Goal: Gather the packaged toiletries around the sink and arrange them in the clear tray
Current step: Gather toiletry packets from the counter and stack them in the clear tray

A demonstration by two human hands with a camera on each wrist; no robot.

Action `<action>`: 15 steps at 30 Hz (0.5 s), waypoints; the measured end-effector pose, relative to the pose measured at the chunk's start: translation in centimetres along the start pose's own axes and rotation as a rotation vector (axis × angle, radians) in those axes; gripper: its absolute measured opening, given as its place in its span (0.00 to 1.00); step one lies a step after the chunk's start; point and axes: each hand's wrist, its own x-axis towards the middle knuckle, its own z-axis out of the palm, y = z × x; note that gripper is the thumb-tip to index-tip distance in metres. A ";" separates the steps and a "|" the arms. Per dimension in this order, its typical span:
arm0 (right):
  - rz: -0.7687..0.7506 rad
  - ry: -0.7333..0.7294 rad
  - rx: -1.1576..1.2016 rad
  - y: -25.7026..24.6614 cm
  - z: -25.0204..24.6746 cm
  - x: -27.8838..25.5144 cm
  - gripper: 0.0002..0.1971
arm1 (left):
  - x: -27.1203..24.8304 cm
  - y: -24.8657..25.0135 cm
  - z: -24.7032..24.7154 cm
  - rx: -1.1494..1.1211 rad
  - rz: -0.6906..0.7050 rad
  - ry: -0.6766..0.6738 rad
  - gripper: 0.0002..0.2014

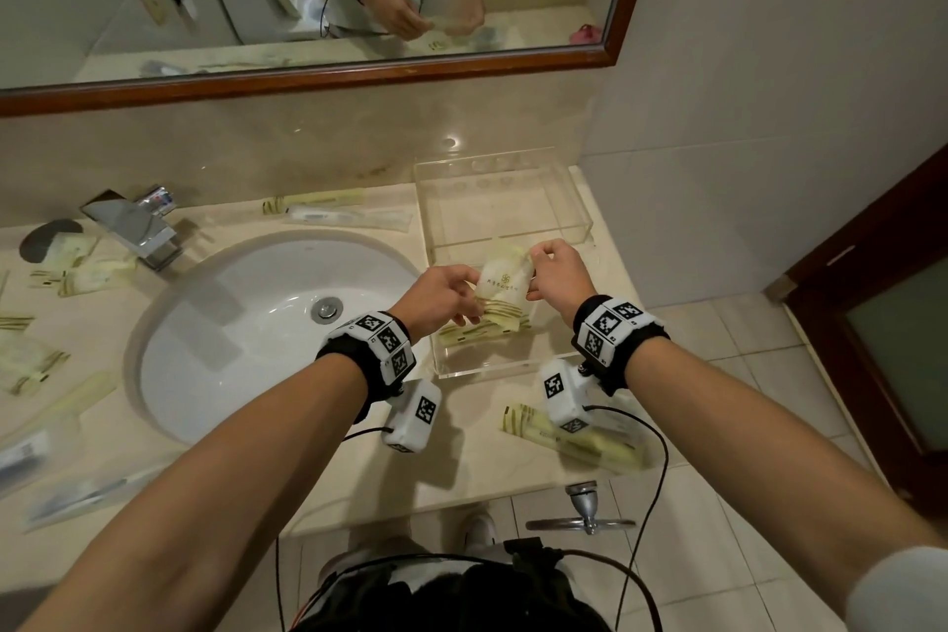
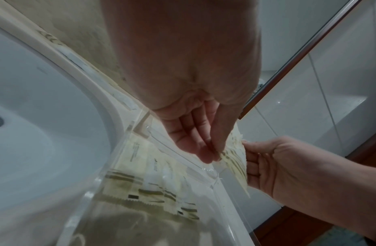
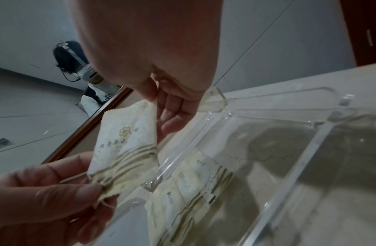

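Cream packets with olive stripes [image 1: 84, 272] lay scattered at the far left of the marble table [image 1: 461, 467], beside the chrome tap [image 1: 136, 223]. More wrapped toiletries [image 1: 336, 210] lay behind the white sink [image 1: 267, 323], against the wall. Right of the basin, the left hand [image 1: 441, 295] pinched the lower, striped corner of a sachet [image 1: 505, 285] between thumb and fingertips [image 3: 86, 191]. The sachet hung tilted between both hands, above the near end of the clear tray [image 1: 579, 221], not touching it. The right hand [image 1: 556, 269] gripped its upper edge, fingers curled. Beneath the sachet, several flat packets [image 1: 487, 328] already lay in the tray's near end, overlapping; its far part showed bare. Another striped packet [image 1: 590, 436] lay on the table in front of the tray, below the right wrist.
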 end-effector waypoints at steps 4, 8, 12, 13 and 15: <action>0.028 0.017 0.065 0.2 -0.5 0.6 0.07 | 0.5 0.2 0.4 -0.028 0.005 0.022 0.17; 0.064 0.041 0.133 0.5 -0.6 1.0 0.08 | 1.1 0.6 0.8 -0.076 0.005 0.051 0.22; 0.078 0.049 0.197 0.7 -0.8 1.4 0.07 | 1.8 0.7 1.0 -0.085 -0.008 0.066 0.27; 0.072 0.050 0.191 0.8 -0.9 1.5 0.07 | 1.9 0.8 1.1 -0.082 -0.008 0.073 0.25; 0.062 0.056 0.176 0.9 -1.3 1.9 0.07 | 2.2 0.8 1.2 -0.070 -0.005 0.089 0.20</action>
